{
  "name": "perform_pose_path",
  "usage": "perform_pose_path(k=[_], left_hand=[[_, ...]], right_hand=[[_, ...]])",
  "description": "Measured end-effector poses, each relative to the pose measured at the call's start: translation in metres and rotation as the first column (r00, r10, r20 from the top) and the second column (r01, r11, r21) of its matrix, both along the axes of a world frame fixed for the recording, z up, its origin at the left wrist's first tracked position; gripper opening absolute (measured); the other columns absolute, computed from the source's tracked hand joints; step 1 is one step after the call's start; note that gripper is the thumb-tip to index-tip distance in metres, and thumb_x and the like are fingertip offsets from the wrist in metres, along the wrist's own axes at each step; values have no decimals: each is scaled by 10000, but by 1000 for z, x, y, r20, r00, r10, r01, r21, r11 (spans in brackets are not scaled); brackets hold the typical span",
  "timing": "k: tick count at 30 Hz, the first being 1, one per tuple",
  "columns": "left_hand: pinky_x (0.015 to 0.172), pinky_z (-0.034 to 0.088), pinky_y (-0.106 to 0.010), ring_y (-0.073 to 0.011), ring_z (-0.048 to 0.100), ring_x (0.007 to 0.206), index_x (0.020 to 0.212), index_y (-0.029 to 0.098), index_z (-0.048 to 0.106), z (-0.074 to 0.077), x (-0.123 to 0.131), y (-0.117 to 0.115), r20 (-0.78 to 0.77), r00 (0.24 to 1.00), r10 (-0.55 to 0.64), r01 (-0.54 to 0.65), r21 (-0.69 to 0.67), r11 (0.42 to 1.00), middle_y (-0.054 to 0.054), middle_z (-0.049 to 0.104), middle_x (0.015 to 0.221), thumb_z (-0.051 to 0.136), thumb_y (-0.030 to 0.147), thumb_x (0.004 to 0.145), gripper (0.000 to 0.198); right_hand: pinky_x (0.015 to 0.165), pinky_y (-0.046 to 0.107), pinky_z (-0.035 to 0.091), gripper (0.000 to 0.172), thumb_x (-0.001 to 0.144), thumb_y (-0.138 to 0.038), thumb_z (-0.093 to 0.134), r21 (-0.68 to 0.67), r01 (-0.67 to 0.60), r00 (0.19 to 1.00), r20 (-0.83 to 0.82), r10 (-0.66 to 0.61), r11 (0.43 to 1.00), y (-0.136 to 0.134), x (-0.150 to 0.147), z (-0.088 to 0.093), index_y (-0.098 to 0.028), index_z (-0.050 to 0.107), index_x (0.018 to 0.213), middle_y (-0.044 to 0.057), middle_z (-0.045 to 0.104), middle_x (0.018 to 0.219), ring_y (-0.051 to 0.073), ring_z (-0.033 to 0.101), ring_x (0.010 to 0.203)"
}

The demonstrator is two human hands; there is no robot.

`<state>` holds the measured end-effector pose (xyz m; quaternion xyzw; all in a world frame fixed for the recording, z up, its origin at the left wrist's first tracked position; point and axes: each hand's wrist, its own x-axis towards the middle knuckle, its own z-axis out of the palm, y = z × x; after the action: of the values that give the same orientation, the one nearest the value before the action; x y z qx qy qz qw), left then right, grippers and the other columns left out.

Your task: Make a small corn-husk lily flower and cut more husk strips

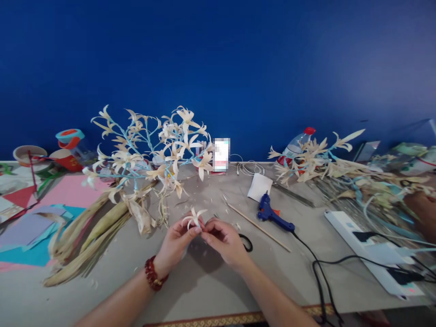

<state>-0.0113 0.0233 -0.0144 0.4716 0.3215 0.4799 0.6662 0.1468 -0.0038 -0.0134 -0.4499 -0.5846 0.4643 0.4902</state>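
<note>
A small cream flower [193,219] with narrow curled petals, seemingly made of dried husk, is held upright over the table. My left hand [177,238], with a dark red bead bracelet at its wrist, pinches the flower between thumb and fingers. From the other side, my right hand [221,238] is closed at the flower's base, its fingertips meeting the left ones. The stem end is hidden by my fingers. Beyond my hands stands a branching stem [150,150] wrapped in light blue, full of similar flowers. Dried husks [91,231] lie to the left.
A blue glue gun [272,213] rests on white paper at the right, beside a wooden stick [259,227] and a black ring [245,243]. A power strip [357,254] with cables lies farther right. Coloured paper [34,236] covers the left; more flowers [316,154] lie back right.
</note>
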Motion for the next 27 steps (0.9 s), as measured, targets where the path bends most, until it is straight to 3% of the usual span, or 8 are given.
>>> perform_pose_path(k=[8,14,19,27], left_hand=[[823,432,-297,-203,561,851,800,177,716,4,-2,-1,-122,992,27,-6,175,985,-55,628,855,666,306,796,139],[805,440,-315,-235,577,871,811,187,747,8,-5,-2,-220,973,76,-8,297,955,-84,649,894,682,303,776,138],[803,444,-326,-226,574,835,757,211,740,8,-6,-1,-249,958,143,-32,401,915,-69,640,845,705,258,745,60],[832,433,-325,-243,578,901,844,222,739,3,-5,-1,-310,926,216,-58,447,893,-71,657,902,679,239,771,96]], right_hand=[[599,259,370,189,844,-332,631,118,18,984,176,-39,993,-1,-2,2,-206,610,704,6,559,695,159,519,669],[575,253,368,220,850,-368,621,134,20,980,192,-46,991,0,-4,-1,-210,601,698,-2,545,681,149,501,627],[602,262,386,110,836,-309,621,129,14,974,223,-43,991,0,-3,-2,-217,644,781,7,587,702,166,533,656],[617,267,390,134,830,-288,629,141,102,960,247,-135,985,-2,-5,-6,-206,617,725,2,591,680,163,538,642]])
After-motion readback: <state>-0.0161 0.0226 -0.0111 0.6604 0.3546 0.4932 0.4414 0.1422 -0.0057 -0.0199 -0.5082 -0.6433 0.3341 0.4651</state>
